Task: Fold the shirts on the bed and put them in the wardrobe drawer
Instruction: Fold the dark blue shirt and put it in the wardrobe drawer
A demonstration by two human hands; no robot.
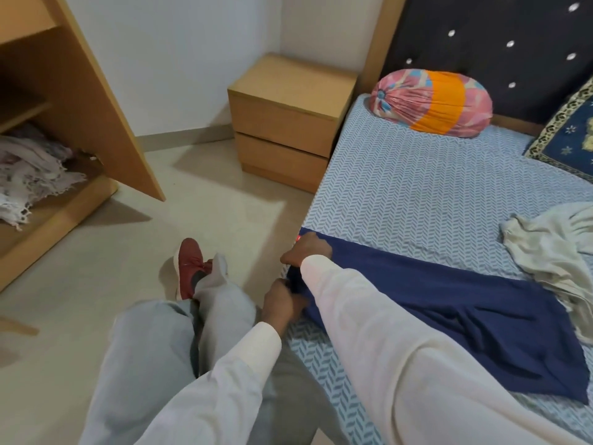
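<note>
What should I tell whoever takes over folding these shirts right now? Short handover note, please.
Left hand: grips the near edge of the navy shirt.
Right hand: curled on the same shirt's end at the bed's edge.
Things: navy shirt spread on the bed; pale garment crumpled beside it; wardrobe open, whitish cloths inside.
Done: navy shirt looks part-folded at most.
Left: finish the navy shirt, fold the pale garment, put both in the wardrobe.

Flat navy-blue shirt (449, 300) lay at left edge of blue-sheeted bed (417, 187); crumpled cream shirt (552, 248) farther right on bed; tan wooden nightstand (288, 117) stood left of bed.
</note>
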